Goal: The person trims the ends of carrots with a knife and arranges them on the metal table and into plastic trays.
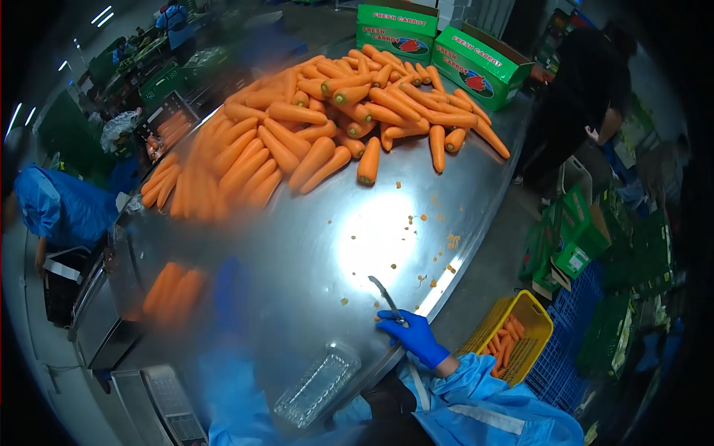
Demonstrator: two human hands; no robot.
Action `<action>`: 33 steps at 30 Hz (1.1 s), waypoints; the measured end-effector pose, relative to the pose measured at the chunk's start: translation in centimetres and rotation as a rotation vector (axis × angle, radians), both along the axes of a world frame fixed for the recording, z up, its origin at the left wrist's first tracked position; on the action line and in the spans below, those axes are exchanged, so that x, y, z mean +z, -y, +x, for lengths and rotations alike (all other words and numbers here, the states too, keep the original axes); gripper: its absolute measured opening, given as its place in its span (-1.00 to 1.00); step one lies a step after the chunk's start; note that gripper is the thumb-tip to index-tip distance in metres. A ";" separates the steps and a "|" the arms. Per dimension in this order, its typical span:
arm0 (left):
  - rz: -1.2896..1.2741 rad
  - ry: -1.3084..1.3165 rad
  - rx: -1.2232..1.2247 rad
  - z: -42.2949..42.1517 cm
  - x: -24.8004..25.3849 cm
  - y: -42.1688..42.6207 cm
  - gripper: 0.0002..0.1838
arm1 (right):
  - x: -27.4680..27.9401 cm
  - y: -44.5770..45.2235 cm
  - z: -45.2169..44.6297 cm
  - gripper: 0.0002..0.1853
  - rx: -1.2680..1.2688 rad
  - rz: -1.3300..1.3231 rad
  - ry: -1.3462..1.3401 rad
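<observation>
My right hand (413, 337), in a blue glove, is closed around the handle of a small knife (385, 296) near the table's front edge. The blade points up and away from me. My left hand (230, 286), also blue-gloved, is smeared and its fingers cannot be made out. Just left of it lie a few blurred carrots (174, 293). A large heap of carrots (297, 134) covers the far part of the metal table (297, 245). Between the heap and the knife lie small carrot trimmings (393, 266). A clear plastic tray (318, 383) rests close to my body.
Two green carrot boxes (476, 67) stand behind the heap. A yellow crate (529, 327) with carrots sits beyond the table's right edge. A scale (160, 405) stands at lower left. One person in blue (63, 204) is at left, another in dark clothes (576, 97) at right.
</observation>
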State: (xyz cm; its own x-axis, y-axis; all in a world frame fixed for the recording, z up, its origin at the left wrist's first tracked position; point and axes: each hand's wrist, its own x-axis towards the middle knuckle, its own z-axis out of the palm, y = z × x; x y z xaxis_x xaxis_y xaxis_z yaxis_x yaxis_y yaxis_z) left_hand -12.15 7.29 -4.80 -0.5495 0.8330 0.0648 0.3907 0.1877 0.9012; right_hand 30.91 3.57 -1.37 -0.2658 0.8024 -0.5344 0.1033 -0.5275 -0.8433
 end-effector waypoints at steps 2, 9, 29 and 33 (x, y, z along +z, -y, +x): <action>0.088 0.103 0.007 0.3 0.1 -6.4 -0.58 | -1.2 -1.5 2.0 -0.64 -0.061 0.056 0.024; 0.149 -0.162 0.005 -0.2 -1.8 -24.8 -0.47 | -2.0 -6.8 6.2 -0.67 -0.008 -0.014 0.121; -0.340 -0.566 0.330 9.5 6.9 -40.9 -0.06 | -12.0 -3.4 13.5 -0.42 0.189 -0.781 -1.064; -0.037 -0.568 0.287 6.6 1.7 -39.2 -0.11 | -13.0 -0.8 13.2 -0.40 0.361 -0.261 -0.443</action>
